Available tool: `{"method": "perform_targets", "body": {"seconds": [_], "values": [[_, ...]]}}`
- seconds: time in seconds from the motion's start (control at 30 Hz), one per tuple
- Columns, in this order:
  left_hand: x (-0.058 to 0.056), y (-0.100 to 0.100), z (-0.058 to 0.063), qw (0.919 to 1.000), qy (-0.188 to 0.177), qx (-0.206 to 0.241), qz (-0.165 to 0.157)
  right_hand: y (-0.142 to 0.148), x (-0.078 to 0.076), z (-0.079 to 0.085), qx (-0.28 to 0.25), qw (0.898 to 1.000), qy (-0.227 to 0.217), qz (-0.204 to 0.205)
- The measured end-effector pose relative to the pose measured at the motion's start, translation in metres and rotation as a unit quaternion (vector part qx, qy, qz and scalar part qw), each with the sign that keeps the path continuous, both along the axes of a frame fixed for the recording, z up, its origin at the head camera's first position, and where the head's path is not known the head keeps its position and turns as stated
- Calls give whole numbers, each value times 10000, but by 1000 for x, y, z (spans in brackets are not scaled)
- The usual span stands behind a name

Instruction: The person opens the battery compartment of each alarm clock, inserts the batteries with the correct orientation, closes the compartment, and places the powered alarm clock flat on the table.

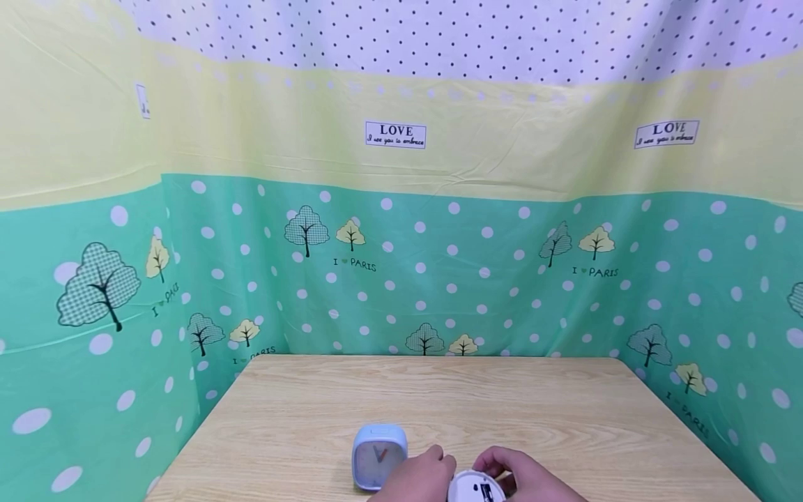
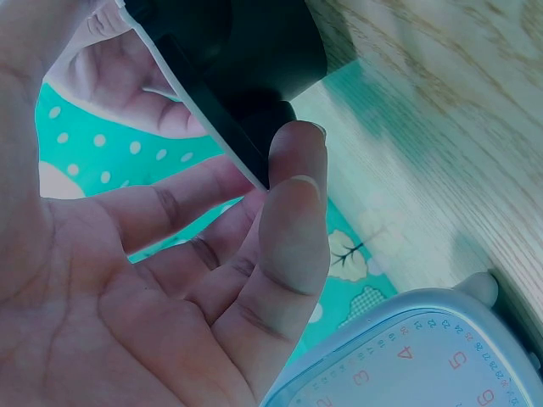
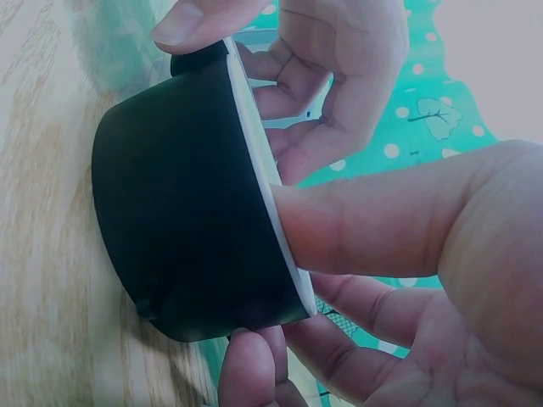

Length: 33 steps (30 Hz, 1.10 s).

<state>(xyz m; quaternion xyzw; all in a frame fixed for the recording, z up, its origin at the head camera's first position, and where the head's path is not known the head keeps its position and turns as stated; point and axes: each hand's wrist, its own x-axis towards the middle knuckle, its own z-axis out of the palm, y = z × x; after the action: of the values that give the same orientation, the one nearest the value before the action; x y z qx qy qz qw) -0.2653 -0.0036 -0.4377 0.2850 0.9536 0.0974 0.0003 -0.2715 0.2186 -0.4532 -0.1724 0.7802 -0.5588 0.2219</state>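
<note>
Both hands hold a round device [image 1: 467,486] near the table's front edge; its upper side is white with a small dark marked patch. The wrist views show its deep black body [image 3: 178,195] and thin white rim. My left hand [image 1: 419,480] pinches the rim at one side between thumb and fingers. On the opposite side, my right hand [image 1: 525,477] grips it, the thumb [image 3: 365,220] against the white side and fingertips at the black edge. Beside my left hand stands a light blue clock [image 1: 379,457], upright; its numbered dial shows in the left wrist view.
The pale wood table [image 1: 433,390] stretches behind and to both sides of the hands. A green, yellow and white patterned curtain [image 1: 452,293] hangs around its back and sides.
</note>
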Motion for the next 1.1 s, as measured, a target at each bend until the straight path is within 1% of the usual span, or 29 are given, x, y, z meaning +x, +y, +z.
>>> {"method": "perform_targets", "body": {"seconds": [0.23,0.47,0.67,0.83,0.97,1.1], "values": [[0,0,1,10000,21,20,-4,0,0,-1,-16,10000,-41,-21],[1,-1,2,9999,126,53,7,1,0,0,-32,10000,-17,14],[0,-1,2,10000,28,56,-3,0,-1,-2,-22,10000,-19,18],[-1,-1,2,10000,1,34,-20,-2,-1,0,64,10000,42,-60],[-1,-1,0,10000,60,14,-32,-3,-1,1,216,9997,122,-89],[-1,-1,-1,9999,123,-7,-56,-3,-1,3,304,9994,98,-124]]}}
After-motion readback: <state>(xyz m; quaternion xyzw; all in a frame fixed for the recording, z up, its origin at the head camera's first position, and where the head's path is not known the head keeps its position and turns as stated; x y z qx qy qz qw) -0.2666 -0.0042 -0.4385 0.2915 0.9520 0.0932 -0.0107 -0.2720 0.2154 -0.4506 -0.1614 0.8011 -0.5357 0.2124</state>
